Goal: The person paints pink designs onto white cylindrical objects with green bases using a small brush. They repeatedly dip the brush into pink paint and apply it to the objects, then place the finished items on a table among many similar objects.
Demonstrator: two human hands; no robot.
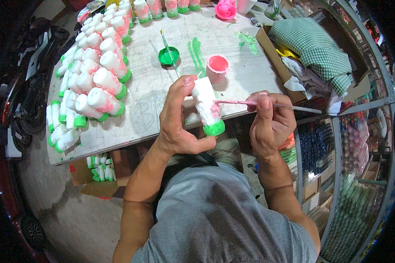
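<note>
My left hand grips a white candle between thumb and fingers, tilted in front of the table edge. The candle has a green base and a raised, partly pink decoration on its side. In my right hand a thin paintbrush is pinched, its pink tip touching that decoration. Just beyond the candle stands a small cup of pink paint. Further left, a green paint dish has a second paintbrush lying across it.
Rows of white candles with green bases, many with pink decoration, fill the table's left side. A cardboard box holding checkered cloth stands at right. Below the left edge sits an open box of candles. Shelving stands at right.
</note>
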